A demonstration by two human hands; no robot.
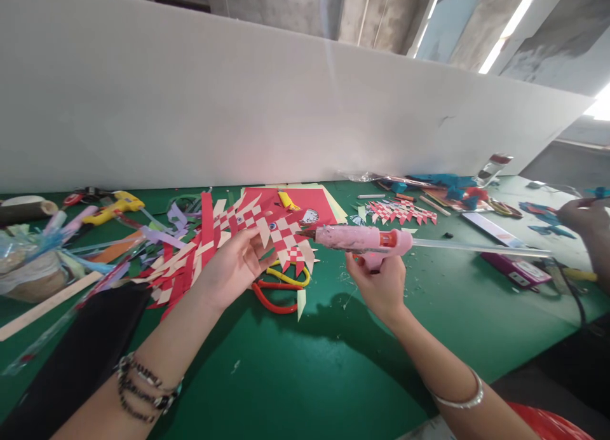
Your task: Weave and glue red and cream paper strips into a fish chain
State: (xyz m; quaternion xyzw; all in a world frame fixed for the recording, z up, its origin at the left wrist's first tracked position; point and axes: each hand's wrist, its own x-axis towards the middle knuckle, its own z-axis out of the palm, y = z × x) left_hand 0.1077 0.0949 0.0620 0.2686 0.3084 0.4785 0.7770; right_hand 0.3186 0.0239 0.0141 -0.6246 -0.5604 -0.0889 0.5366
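My left hand (pixel 236 262) holds up a woven red-and-white paper fish (pixel 286 231) by its edge, fingers curled behind it. My right hand (pixel 379 284) grips the handle of a pink hot glue gun (pixel 362 238). The gun's nozzle points left and almost touches the woven piece. A clear glue stick (pixel 476 247) sticks out of the gun's back to the right. Under the fish, red and yellow scissors (pixel 279 290) lie on the green table (pixel 305 364).
A heap of red, white and purple paper strips (pixel 185 249) lies at the left, with a yellow glue gun (pixel 117 206) behind it. Red paper sheets (pixel 309 205) and more woven fish (pixel 400 211) lie by the white wall. Another person's hand (pixel 584 214) works at the far right.
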